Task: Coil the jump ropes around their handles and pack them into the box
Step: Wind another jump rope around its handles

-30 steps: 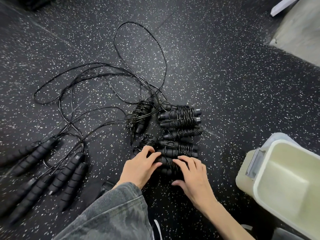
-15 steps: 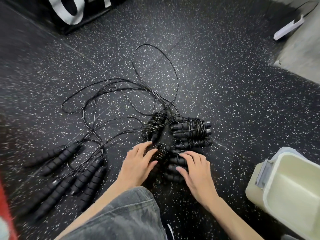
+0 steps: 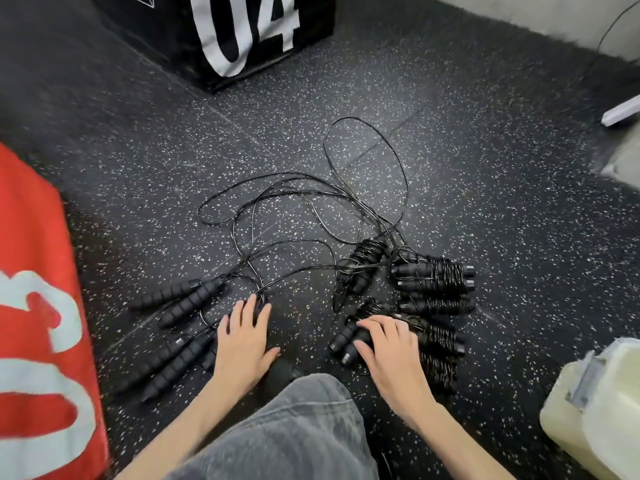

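Light: even, soft, fairly bright — source not visible
Shadows: faint
Blur: motion smear at 9 and 4 o'clock — centre sharp
Distortion: wide-angle bending at edges

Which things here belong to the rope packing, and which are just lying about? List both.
Job:
coiled ropes
uncoiled rope handles
loose cords
box
left hand
right hand

Lying about:
black block marked 04
red block
white strip

You see black jump ropes [image 3: 311, 216] on a black floor [image 3: 485, 209] speckled white, a black block [image 3: 221, 36] with white numerals at 12 o'clock, a red white-printed pad [image 3: 31, 271] at 9 o'clock, and a pale cream box [image 3: 602, 410] at 4 o'clock.
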